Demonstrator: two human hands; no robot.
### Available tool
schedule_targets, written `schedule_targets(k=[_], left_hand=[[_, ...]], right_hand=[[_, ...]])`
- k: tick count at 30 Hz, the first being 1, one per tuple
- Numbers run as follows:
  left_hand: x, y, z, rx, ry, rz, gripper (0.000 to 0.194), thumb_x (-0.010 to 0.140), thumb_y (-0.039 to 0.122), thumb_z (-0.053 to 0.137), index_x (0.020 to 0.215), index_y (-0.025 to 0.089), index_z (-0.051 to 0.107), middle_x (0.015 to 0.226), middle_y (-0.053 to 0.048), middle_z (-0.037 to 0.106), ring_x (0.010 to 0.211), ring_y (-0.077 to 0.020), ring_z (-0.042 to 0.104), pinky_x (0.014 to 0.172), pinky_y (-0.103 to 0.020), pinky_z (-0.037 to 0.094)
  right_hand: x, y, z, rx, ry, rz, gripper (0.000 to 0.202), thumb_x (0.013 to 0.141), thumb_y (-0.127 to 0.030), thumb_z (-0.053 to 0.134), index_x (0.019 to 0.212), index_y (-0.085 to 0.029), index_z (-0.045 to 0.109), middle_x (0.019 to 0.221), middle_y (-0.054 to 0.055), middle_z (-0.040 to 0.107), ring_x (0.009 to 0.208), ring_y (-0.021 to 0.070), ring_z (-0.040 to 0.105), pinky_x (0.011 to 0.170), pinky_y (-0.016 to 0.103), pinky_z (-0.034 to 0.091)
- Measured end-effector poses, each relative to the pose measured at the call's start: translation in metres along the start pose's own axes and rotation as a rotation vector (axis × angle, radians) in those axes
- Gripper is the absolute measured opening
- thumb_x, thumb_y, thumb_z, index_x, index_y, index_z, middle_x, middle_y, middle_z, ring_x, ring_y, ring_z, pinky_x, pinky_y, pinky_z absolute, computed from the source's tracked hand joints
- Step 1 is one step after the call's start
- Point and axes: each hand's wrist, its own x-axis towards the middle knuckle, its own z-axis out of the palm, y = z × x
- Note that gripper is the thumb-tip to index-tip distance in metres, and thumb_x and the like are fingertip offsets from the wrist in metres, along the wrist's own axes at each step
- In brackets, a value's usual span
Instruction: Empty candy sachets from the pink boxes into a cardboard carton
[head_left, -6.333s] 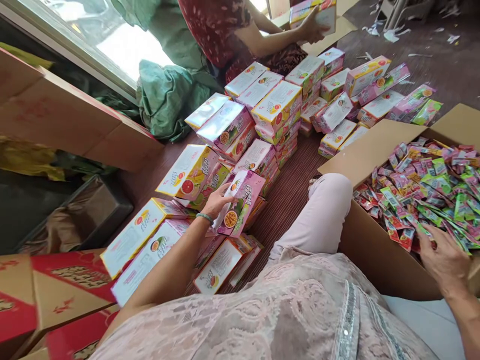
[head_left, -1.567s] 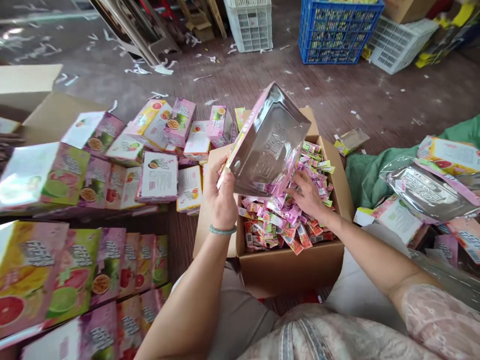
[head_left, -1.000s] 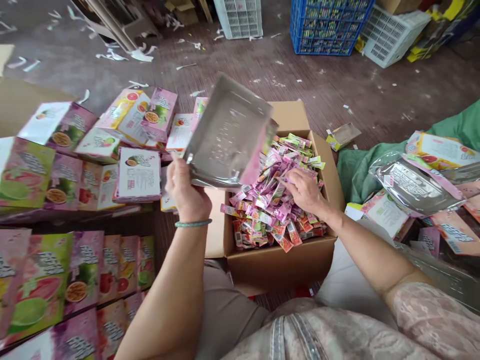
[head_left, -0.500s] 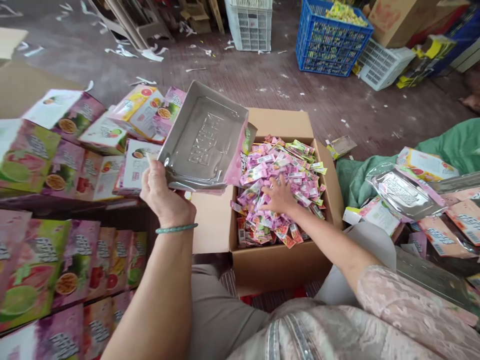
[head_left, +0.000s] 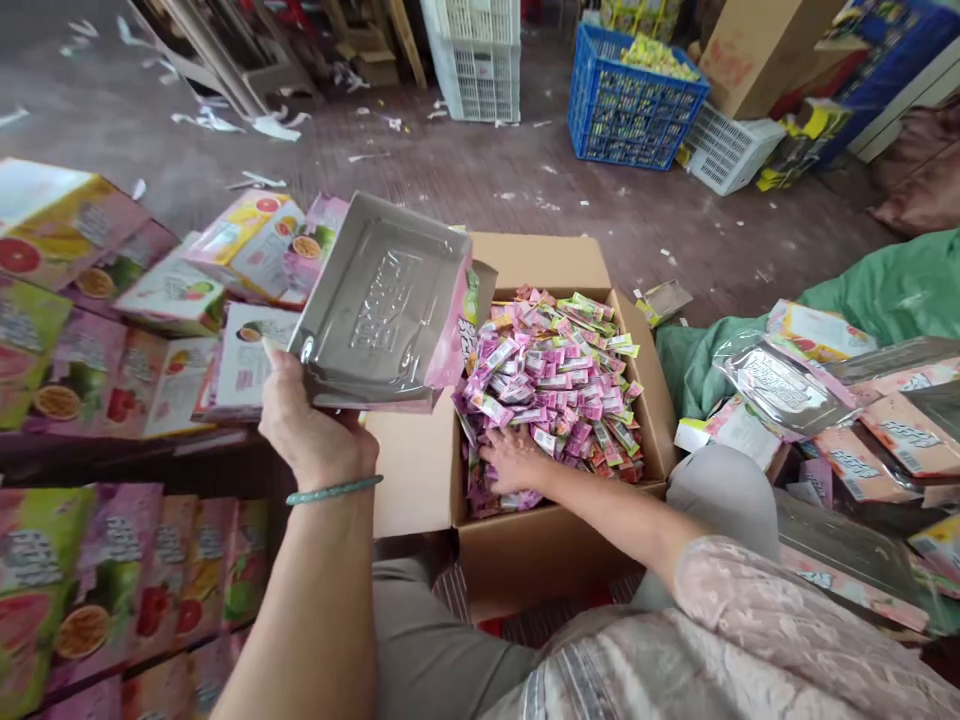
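My left hand (head_left: 311,425), with a green bracelet at the wrist, grips the lower left corner of a pink printed box (head_left: 382,305) whose clear, embossed plastic window faces me. To the right of it, an open cardboard carton (head_left: 555,550) holds a heap of small pink, green and red packets (head_left: 562,380). My right hand (head_left: 514,460) lies on the packets at the carton's near left side, fingers spread and partly sunk among them.
Fruit-printed boxes (head_left: 244,245) are piled at the left. A blue crate (head_left: 637,105) and white crates (head_left: 476,65) stand at the back. At the right, clear-windowed packs (head_left: 787,385) lie by a green cloth (head_left: 885,285). Paper scraps litter the floor.
My right hand has moved from the middle of the packets toward the carton's near left corner. My left hand still holds the box, now slightly lower and further left in view.
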Motion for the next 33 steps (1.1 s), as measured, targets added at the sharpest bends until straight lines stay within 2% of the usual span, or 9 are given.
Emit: schedule_targets(k=[5, 9, 12, 16, 20, 23, 27, 30, 33], left_hand=[[0.005, 0.004, 0.0, -0.104, 0.122, -0.078, 0.049, 0.071, 0.054, 0.077, 0.104, 0.019, 0.072, 0.11, -0.004, 0.071, 0.099, -0.0219, 0.068, 0.066, -0.028, 0.055], [0.005, 0.008, -0.004, -0.139, 0.162, -0.089, 0.045, 0.069, 0.049, 0.082, 0.102, 0.019, 0.075, 0.105, -0.003, 0.072, 0.091, -0.0192, 0.066, 0.058, -0.024, 0.049], [0.003, 0.011, -0.006, -0.174, 0.142, -0.091, 0.042, 0.07, 0.045, 0.083, 0.103, 0.02, 0.077, 0.11, -0.003, 0.073, 0.095, -0.0178, 0.066, 0.06, -0.022, 0.05], [0.001, 0.014, -0.01, -0.192, 0.106, -0.091, 0.04, 0.072, 0.047, 0.083, 0.101, 0.02, 0.075, 0.114, -0.003, 0.074, 0.105, -0.0208, 0.068, 0.069, -0.025, 0.056], [0.0, 0.015, -0.013, -0.137, -0.021, -0.021, 0.046, 0.077, 0.056, 0.074, 0.107, 0.02, 0.074, 0.122, -0.005, 0.073, 0.118, -0.0264, 0.067, 0.079, -0.033, 0.062], [0.0, 0.011, -0.009, -0.067, -0.035, -0.053, 0.053, 0.073, 0.059, 0.073, 0.11, 0.021, 0.074, 0.127, -0.004, 0.071, 0.117, -0.0247, 0.067, 0.079, -0.031, 0.061], [-0.001, 0.005, 0.002, -0.039, 0.061, -0.163, 0.057, 0.063, 0.053, 0.077, 0.11, 0.022, 0.074, 0.124, -0.003, 0.071, 0.108, -0.0209, 0.068, 0.066, -0.024, 0.055], [-0.003, 0.002, 0.005, -0.062, 0.072, -0.195, 0.061, 0.063, 0.052, 0.079, 0.116, 0.022, 0.075, 0.126, -0.003, 0.073, 0.106, -0.0201, 0.069, 0.061, -0.022, 0.051], [-0.004, 0.002, 0.004, -0.064, 0.047, -0.18, 0.067, 0.065, 0.053, 0.08, 0.125, 0.022, 0.074, 0.136, -0.005, 0.072, 0.112, -0.0209, 0.07, 0.062, -0.022, 0.051]], right_hand=[[-0.048, -0.009, -0.039, -0.015, -0.026, 0.022, 0.088, 0.081, -0.055, 0.089, 0.156, -0.028, 0.051, 0.175, 0.019, 0.022, 0.148, 0.0505, 0.039, 0.109, 0.075, 0.046], [-0.049, -0.004, -0.088, 0.056, 0.287, 0.098, 0.048, 0.104, -0.048, 0.065, 0.141, -0.017, 0.063, 0.145, 0.023, 0.057, 0.12, 0.0351, 0.062, 0.1, 0.055, 0.057], [-0.014, 0.019, -0.107, 0.055, 0.498, 0.217, 0.059, 0.108, -0.057, 0.051, 0.149, -0.016, 0.059, 0.149, 0.024, 0.054, 0.135, 0.0398, 0.052, 0.113, 0.064, 0.046], [0.031, 0.05, -0.076, 0.013, 0.388, 0.316, 0.084, 0.101, -0.073, 0.054, 0.169, -0.028, 0.035, 0.178, 0.017, 0.013, 0.161, 0.0517, 0.005, 0.12, 0.085, 0.013], [0.05, 0.057, -0.028, -0.079, 0.398, 0.325, 0.088, 0.103, -0.071, 0.049, 0.174, -0.032, 0.015, 0.18, 0.012, -0.008, 0.162, 0.0503, -0.012, 0.119, 0.087, 0.0], [0.06, 0.056, -0.026, -0.083, 0.36, 0.344, 0.088, 0.103, -0.072, 0.047, 0.174, -0.033, 0.013, 0.18, 0.009, -0.008, 0.163, 0.0486, -0.013, 0.12, 0.086, -0.003], [0.057, 0.064, -0.049, -0.022, 0.288, 0.298, 0.093, 0.1, -0.08, 0.043, 0.174, -0.031, 0.016, 0.181, 0.008, -0.001, 0.163, 0.0486, -0.009, 0.122, 0.085, 0.001], [0.029, 0.078, -0.048, -0.019, 0.355, 0.284, 0.096, 0.099, -0.084, 0.042, 0.174, -0.031, 0.017, 0.181, 0.01, 0.005, 0.163, 0.049, 0.0, 0.123, 0.083, 0.006], [-0.012, 0.095, -0.027, -0.073, 0.37, 0.339, 0.082, 0.102, -0.076, 0.045, 0.167, -0.026, 0.039, 0.176, 0.015, 0.023, 0.161, 0.0462, 0.014, 0.126, 0.077, 0.009]])
